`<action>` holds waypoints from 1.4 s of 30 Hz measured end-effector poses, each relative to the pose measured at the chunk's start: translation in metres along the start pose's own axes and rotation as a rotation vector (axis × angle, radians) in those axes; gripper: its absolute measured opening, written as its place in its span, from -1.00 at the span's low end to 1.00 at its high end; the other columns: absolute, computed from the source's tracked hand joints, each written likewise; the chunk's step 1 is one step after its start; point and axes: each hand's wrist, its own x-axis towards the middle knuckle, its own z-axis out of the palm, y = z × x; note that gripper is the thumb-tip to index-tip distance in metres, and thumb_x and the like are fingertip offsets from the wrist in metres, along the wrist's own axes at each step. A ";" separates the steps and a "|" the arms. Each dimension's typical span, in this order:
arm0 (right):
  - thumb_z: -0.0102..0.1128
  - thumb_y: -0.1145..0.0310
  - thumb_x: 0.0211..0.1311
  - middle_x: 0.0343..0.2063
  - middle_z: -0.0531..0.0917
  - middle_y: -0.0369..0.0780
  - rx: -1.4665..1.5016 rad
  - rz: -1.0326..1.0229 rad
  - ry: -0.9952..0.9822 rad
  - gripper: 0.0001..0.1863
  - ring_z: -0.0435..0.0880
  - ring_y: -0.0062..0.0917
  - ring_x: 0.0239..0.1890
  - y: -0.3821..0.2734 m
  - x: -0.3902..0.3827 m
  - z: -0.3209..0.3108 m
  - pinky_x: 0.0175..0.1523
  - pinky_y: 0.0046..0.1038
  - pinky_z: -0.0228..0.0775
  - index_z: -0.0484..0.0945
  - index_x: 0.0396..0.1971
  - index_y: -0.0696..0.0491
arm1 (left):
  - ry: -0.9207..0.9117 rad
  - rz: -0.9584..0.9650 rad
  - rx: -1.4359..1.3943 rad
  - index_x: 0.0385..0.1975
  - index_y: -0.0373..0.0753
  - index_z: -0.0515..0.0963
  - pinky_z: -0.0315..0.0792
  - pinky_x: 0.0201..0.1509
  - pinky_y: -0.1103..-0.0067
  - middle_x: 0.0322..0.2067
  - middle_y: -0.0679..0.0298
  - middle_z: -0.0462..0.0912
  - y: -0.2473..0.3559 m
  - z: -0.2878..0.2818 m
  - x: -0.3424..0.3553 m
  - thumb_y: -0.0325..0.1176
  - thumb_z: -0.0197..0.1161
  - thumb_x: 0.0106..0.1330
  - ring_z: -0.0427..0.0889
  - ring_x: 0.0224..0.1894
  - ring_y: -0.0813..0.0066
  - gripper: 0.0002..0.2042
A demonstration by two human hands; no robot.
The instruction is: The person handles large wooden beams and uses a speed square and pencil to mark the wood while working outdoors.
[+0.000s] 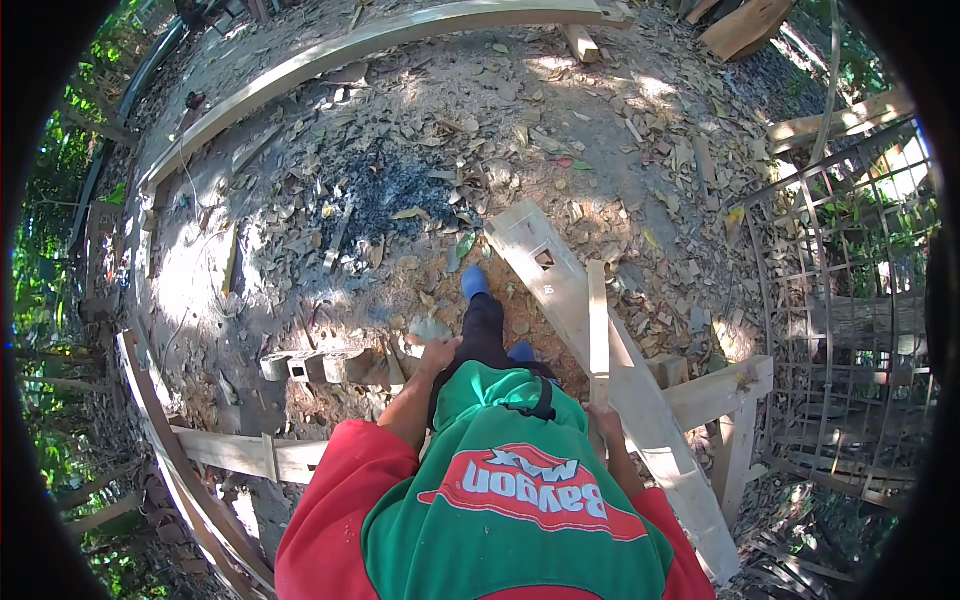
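Beside my dark-trousered leg, my left hand (pixel 440 350) has loosely curled fingers; what, if anything, lies in them is hidden. My right hand (pixel 606 425) is wrapped round the lower end of a narrow pale wooden strip (pixel 598 315), partly behind my green and red top. That strip lies over or just above a wide plank (pixel 555 305), which runs diagonally on my right and has a square hole near its upper end. One blue-clad foot (pixel 475 282) is forward on the leaf-strewn ground; the other shows lower right of it.
Timber rails (pixel 235 450) cross at lower left, near hollow blocks (pixel 297 366). A frame (pixel 715 395) stands at right, beside a rusty metal grid (pixel 830 280). A long beam (pixel 350 42) lies across the top. A charred patch (pixel 385 195) marks the ground ahead.
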 end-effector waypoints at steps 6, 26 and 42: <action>0.29 -0.03 -0.07 -0.54 0.64 -0.10 -0.011 -0.070 0.029 -0.47 0.65 -0.39 -0.49 0.006 0.010 0.014 -0.34 -0.37 0.44 0.63 -0.43 0.24 | -0.020 0.079 0.129 -0.36 -0.38 0.60 0.42 -0.21 0.30 -0.51 0.00 0.62 -0.024 -0.006 0.006 0.07 0.07 0.26 0.62 -0.36 0.11 -0.49; 0.36 0.02 -0.09 -0.55 0.61 -0.11 0.126 -0.100 0.060 -0.49 0.62 -0.41 -0.58 0.018 0.016 0.014 -0.47 -0.37 0.47 0.57 -0.42 0.26 | -0.043 0.004 0.015 -0.33 -0.38 0.59 0.42 -0.27 0.37 -0.54 0.04 0.59 0.001 -0.006 0.004 0.05 0.09 0.23 0.59 -0.44 0.22 -0.51; 0.41 0.01 -0.17 -0.34 0.65 0.00 0.137 -0.052 0.039 -0.31 0.67 -0.34 -0.35 -0.013 -0.012 0.013 -0.20 -0.38 0.49 0.54 -0.24 0.38 | -0.030 -0.282 -0.139 -0.33 -0.37 0.60 0.43 -0.31 0.42 -0.55 0.13 0.60 0.034 -0.020 -0.010 -0.01 0.13 0.22 0.58 -0.48 0.33 -0.56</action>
